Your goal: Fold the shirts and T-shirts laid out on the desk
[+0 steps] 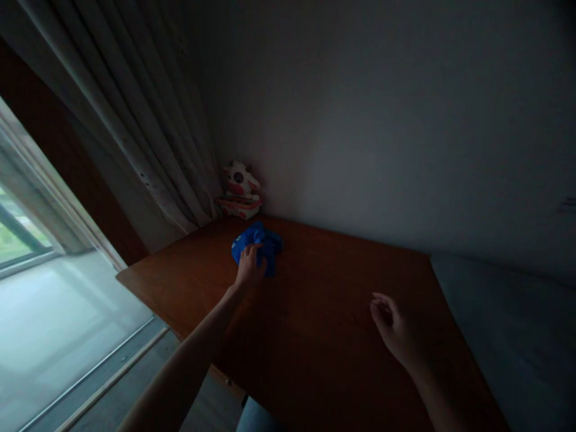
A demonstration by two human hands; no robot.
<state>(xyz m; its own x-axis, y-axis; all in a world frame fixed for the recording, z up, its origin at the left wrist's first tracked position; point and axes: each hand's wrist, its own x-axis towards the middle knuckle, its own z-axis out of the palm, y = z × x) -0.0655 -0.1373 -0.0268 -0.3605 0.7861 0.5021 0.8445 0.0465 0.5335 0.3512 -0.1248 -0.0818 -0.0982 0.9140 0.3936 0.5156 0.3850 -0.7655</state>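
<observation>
cloth (260, 245), blue and crumpled, lies under left hand (250, 267) fingers (252, 252) pressing it; right hand (390, 327) loosely curled.

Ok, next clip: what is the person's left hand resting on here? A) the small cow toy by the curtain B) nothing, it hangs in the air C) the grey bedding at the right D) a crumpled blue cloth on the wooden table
D: the left hand lies on the crumpled blue cloth on the wooden table, while the cow toy sits untouched in the corner.
</observation>
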